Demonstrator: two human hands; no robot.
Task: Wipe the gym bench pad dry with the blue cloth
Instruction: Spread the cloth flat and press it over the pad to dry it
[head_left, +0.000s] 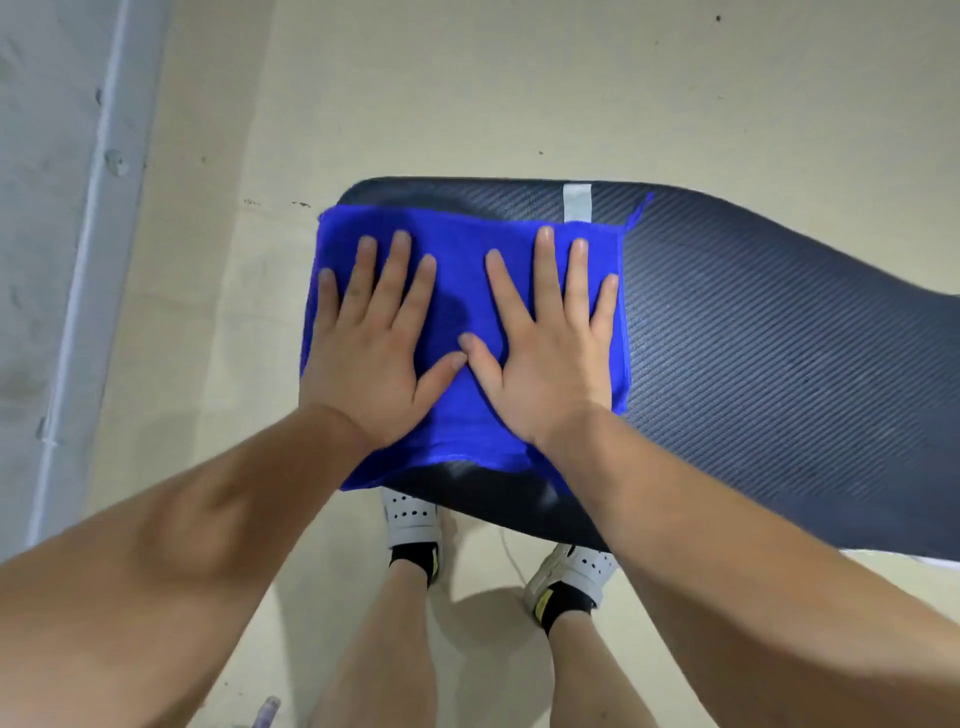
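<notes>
Bench pad right end cut off | blue cloth under flat, spread left hand, right hand

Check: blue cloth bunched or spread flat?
Spread flat: the blue cloth lies open on the bench pad, both hands pressing palms-down on it.

Gym: padded bench, bare floor.

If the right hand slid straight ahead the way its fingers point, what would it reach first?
The right hand lies flat on the blue cloth; just ahead is the cloth's far edge, then a narrow strip of bench pad beside the grey tag.
</notes>
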